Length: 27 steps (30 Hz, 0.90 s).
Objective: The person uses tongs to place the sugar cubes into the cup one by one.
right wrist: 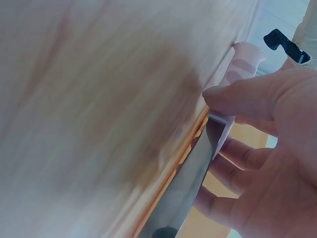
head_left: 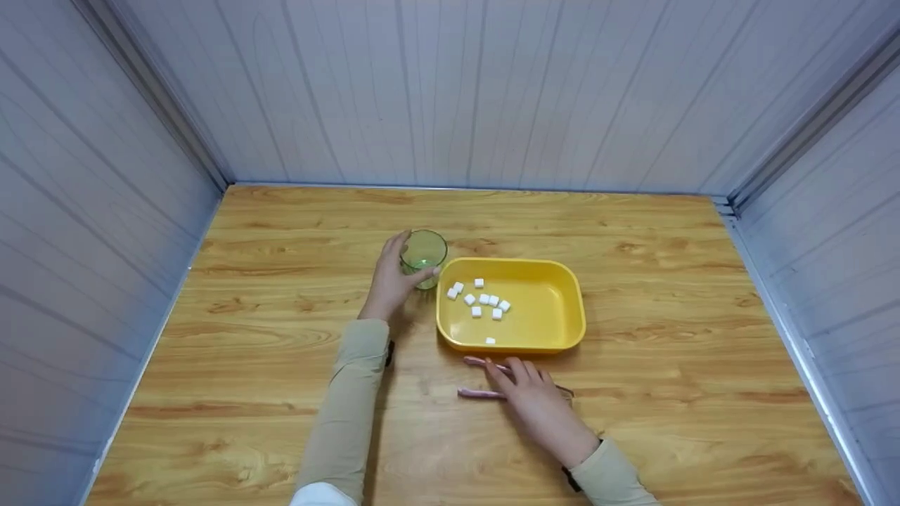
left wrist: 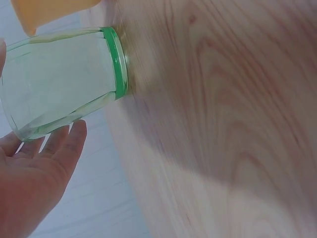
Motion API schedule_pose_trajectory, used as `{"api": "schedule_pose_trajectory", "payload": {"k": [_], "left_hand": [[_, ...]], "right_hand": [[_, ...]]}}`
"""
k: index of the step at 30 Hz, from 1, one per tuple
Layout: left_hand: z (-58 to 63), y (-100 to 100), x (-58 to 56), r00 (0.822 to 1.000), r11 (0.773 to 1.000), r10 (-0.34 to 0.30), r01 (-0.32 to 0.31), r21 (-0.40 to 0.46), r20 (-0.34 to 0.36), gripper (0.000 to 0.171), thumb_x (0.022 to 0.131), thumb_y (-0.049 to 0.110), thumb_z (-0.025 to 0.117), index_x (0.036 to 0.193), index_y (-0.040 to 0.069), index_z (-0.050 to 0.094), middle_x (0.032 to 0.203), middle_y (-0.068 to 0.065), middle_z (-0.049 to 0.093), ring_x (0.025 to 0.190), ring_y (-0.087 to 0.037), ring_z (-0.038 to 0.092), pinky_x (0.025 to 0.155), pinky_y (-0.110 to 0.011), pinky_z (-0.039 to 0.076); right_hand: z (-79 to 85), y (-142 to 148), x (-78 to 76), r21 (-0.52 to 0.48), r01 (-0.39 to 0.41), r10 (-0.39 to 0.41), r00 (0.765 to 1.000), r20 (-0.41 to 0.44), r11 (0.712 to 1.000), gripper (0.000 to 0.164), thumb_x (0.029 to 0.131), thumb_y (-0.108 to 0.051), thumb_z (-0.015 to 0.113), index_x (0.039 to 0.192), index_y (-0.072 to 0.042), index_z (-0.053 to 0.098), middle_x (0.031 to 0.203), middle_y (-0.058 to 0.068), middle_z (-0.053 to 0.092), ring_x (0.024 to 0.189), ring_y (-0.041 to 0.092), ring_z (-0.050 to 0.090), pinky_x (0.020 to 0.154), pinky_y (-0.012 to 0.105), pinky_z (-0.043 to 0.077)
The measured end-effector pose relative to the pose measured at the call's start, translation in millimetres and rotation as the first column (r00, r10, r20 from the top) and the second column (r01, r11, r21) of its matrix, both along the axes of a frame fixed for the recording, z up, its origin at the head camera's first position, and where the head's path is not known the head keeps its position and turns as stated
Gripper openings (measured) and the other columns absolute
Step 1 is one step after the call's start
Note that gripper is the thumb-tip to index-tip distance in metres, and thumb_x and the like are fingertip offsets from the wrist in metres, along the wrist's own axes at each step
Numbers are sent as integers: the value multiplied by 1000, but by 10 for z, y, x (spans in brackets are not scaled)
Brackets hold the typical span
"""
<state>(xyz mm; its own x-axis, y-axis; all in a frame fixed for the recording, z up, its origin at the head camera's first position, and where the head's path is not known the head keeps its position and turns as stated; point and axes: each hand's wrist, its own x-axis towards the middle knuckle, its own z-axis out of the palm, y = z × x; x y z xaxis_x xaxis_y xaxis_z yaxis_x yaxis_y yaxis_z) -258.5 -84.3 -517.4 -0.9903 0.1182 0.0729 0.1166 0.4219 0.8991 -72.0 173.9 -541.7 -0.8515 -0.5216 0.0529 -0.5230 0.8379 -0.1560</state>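
Note:
A clear green glass [head_left: 424, 246] stands upright on the table, left of the yellow tray. My left hand [head_left: 394, 282] spans the glass, thumb on the near side and fingers along the far left side. In the left wrist view, the fingertips [left wrist: 77, 130] lie along its wall near the rim. In front of the tray lie pink-tipped metal tongs [head_left: 481, 394], arms spread and pink ends pointing left. My right hand [head_left: 541, 400] is over them, thumb and fingers pinching the far arm. The right wrist view shows the thumb on the ridged pink part [right wrist: 240, 62].
The yellow tray [head_left: 548, 348] holds several small white cubes [head_left: 484, 299], mostly in its left half, with one at the near wall. Its left edge is close beside the glass. White panel walls [head_left: 450, 98] enclose the wooden table [head_left: 668, 393] at the back and sides.

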Motion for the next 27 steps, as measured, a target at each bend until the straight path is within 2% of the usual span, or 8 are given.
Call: {"api": "schedule_pose_trajectory", "payload": {"k": [6, 11, 19, 27], "left_hand": [[-16, -7, 3, 1000, 1000, 11, -11, 1, 8, 89, 78, 36, 78, 150, 14, 30, 149, -5, 33, 135, -24, 33, 106, -40, 36], [-37, -6, -12, 1000, 1000, -1, 1, 2, 7, 91, 79, 39, 77, 150, 14, 28, 149, -5, 32, 135, -24, 33, 107, -39, 35], [-32, -6, -16, 1000, 1000, 5, -5, -5, 6, 91, 77, 41, 78, 150, 14, 30, 149, -5, 32, 134, -24, 33, 107, -40, 34], [-31, -3, -2, 1000, 1000, 18, -18, -24, 3, 91, 77, 42, 77, 150, 15, 30, 148, -3, 34, 133, -22, 34, 106, -40, 36]], "right_hand": [[17, 14, 6, 3, -8, 8, 1000, -18, 1000, 71, 83, 7, 63, 146, -17, 41, 122, 12, 49, 108, 29, 49, 86, 46, 46], [41, 27, 21, 4, -8, 9, 1000, -13, 1000, 67, 85, 2, 62, 146, -19, 43, 124, 11, 49, 110, 29, 49, 90, 47, 44], [124, 48, 59, -25, -5, 7, 996, 93, 1000, 65, 91, 0, 57, 149, -21, 36, 132, 10, 46, 118, 30, 46, 96, 52, 40], [133, 68, 80, 15, -26, 25, 999, 48, 1000, 66, 84, 12, 57, 144, -8, 41, 133, 11, 47, 118, 29, 47, 99, 49, 40]]}}
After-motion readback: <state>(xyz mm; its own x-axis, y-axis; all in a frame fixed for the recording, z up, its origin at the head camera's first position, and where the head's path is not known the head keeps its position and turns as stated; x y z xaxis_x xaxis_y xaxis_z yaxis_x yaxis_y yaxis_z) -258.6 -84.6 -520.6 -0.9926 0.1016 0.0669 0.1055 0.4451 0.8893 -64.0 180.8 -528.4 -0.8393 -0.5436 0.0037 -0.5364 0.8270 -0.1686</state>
